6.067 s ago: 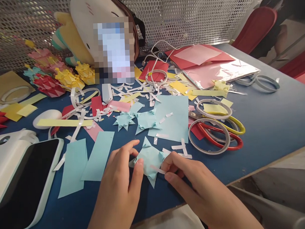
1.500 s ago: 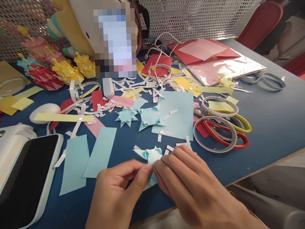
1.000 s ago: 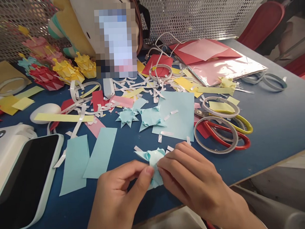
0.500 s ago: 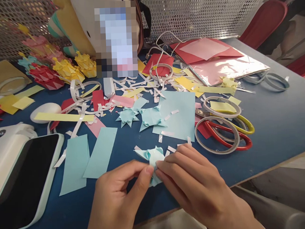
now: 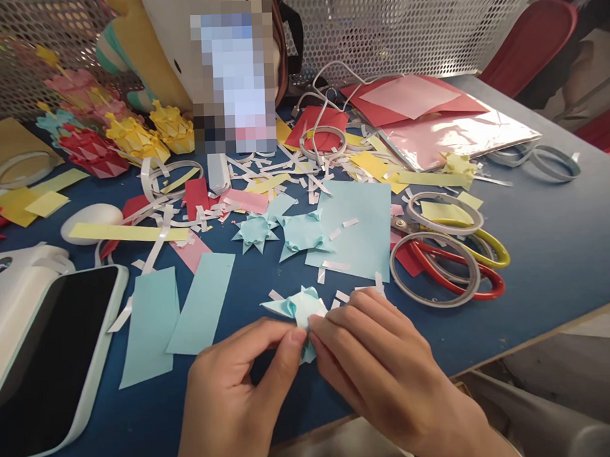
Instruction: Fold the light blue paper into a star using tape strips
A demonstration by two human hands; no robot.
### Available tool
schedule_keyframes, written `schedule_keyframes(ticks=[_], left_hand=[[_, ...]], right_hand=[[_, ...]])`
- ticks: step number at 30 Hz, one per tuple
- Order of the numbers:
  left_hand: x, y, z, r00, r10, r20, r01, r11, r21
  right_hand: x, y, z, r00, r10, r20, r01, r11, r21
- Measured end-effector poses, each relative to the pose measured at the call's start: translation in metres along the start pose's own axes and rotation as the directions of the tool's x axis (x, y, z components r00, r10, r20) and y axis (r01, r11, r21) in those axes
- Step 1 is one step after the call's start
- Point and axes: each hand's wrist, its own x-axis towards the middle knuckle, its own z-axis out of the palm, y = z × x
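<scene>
My left hand [image 5: 235,391] and my right hand [image 5: 379,359] meet at the table's near edge, both pinching a small folded light-blue paper piece [image 5: 300,307] between thumb and fingers. Its pointed tips stick out above my fingertips. Two finished light-blue folded stars [image 5: 255,231] [image 5: 301,234] lie further back on the blue table [image 5: 550,246], beside a light-blue square sheet [image 5: 358,230].
Light-blue strips [image 5: 200,302] lie left of my hands, a phone [image 5: 44,351] on a white device at far left. Tape rings [image 5: 431,271] and red and yellow scissors [image 5: 479,269] sit to the right. Paper scraps, folded flowers [image 5: 132,138], a plush toy and pink sheets [image 5: 431,127] fill the back.
Six seconds ago the piece lay spread flat under my fingers with a white strip; now both hands pinch it together. In the last second it turned slightly, its tip pointing further left.
</scene>
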Motion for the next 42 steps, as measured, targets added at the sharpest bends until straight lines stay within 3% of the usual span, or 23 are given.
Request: schedule_keyframes(ticks=[4, 10, 18, 23, 29, 42], left_hand=[[0.0, -0.002, 0.0, 0.999, 0.041, -0.004, -0.041, 0.998, 0.045], [0.001, -0.004, 0.0, 0.998, 0.059, -0.011, -0.059, 0.997, 0.05], [0.0, -0.001, 0.002, 0.997, 0.065, -0.044, -0.063, 0.997, 0.053], [0.001, -0.001, 0.0, 0.996, 0.085, -0.01, -0.084, 0.993, 0.082], [0.002, 0.0, -0.001, 1.0, 0.006, 0.015, -0.006, 1.0, -0.003], [0.006, -0.002, -0.008, 0.991, 0.082, 0.105, -0.084, 0.996, 0.021]], right_hand=[[0.003, -0.001, 0.001, 0.987, 0.161, -0.027, -0.155, 0.976, 0.153], [0.007, -0.004, -0.001, 0.927, 0.376, -0.008, -0.361, 0.896, 0.259], [0.006, 0.0, -0.009, 0.867, 0.482, 0.129, -0.496, 0.806, 0.324], [0.007, 0.0, -0.007, 0.901, 0.425, 0.091, -0.433, 0.863, 0.26], [0.005, 0.0, -0.002, 0.958, 0.282, 0.054, -0.287, 0.945, 0.154], [0.0, -0.003, 0.002, 0.975, 0.215, -0.062, -0.205, 0.968, 0.142]])
